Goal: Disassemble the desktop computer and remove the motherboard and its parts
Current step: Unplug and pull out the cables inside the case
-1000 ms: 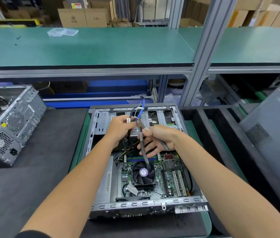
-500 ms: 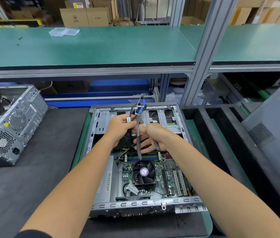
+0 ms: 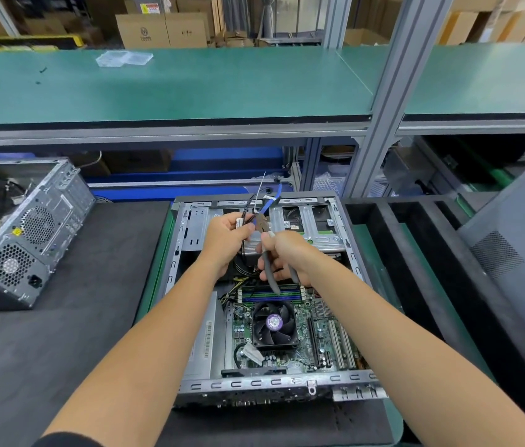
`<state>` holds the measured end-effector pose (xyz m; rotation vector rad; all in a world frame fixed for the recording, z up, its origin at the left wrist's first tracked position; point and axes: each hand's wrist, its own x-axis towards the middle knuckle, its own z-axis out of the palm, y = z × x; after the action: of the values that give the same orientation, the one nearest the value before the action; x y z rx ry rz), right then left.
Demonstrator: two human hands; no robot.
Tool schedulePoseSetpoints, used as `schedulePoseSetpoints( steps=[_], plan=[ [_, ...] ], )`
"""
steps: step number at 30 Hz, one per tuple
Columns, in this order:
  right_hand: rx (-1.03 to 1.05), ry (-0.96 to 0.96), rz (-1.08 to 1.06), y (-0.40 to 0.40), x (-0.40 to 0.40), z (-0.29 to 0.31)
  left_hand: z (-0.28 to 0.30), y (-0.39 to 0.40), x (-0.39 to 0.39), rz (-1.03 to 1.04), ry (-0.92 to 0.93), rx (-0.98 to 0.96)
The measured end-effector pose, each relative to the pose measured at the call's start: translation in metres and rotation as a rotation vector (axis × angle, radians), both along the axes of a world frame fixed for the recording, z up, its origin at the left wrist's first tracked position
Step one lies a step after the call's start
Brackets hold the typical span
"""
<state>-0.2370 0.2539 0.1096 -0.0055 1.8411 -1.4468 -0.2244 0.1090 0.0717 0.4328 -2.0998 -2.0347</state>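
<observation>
The open computer case (image 3: 187,253) is laid flat on the dark mat (image 3: 61,317). Contained within it are the motherboard (image 3: 319,321), a CPU fan (image 3: 274,322), memory modules (image 3: 269,293) and a drive cage (image 3: 306,221). A cable bundle (image 3: 256,209) is pinched above the case in the curled fingers of the left hand (image 3: 227,237). Grey-handled pliers (image 3: 269,264) are gripped by the right hand (image 3: 283,253), their tip set at the bundle. A second case (image 3: 29,227) is seen at left.

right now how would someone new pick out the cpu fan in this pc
Find the open computer case lying flat under both arms. On its green motherboard, just nearer than the memory sticks, sits the CPU fan: the only round black part, with a purple centre sticker.
</observation>
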Motion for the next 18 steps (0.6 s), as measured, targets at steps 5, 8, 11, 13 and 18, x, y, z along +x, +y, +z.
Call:
schedulePoseSetpoints(
  steps=[5, 8, 11, 13, 18],
  plan=[
    [0.037, -0.058, 0.131, 0.010, -0.001, 0.008, -0.001, 0.001, -0.002, 0.052, -0.002, -0.117],
    [0.093, -0.023, 0.200, 0.015, 0.000, 0.013, 0.001, 0.001, -0.004, 0.061, -0.034, -0.113],
    [0.077, -0.001, 0.170, 0.017, -0.003, 0.016, 0.003, 0.000, -0.004, 0.019, -0.020, -0.083],
    [0.062, -0.018, 0.160, 0.019, -0.005, 0.017, 0.004, 0.001, -0.003, -0.015, 0.011, -0.079],
    [0.048, -0.058, 0.201, 0.019, -0.004, 0.015, 0.002, 0.000, -0.002, -0.037, 0.015, -0.128]
  ],
)
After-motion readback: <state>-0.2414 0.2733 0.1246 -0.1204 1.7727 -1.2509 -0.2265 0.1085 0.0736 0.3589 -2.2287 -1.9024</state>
